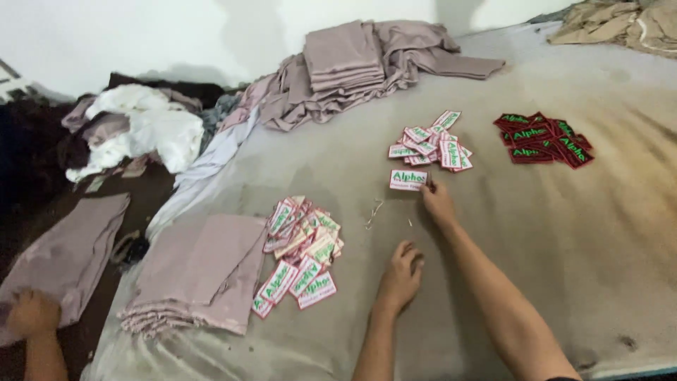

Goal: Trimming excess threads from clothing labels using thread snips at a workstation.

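My right hand (pixel 438 202): fingertips pinching white patch (pixel 408 180), mid-table. My left hand (pixel 400 275): loosely curled, empty, resting on table (pixel 564 233).

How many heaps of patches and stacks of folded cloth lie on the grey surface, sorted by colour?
White patch heaps: 2, one left of the left hand, one beyond the right hand, which touches a single white patch.
Dark red patch heaps: 1.
Mauve folded cloth stacks: 2.
Total: 5.
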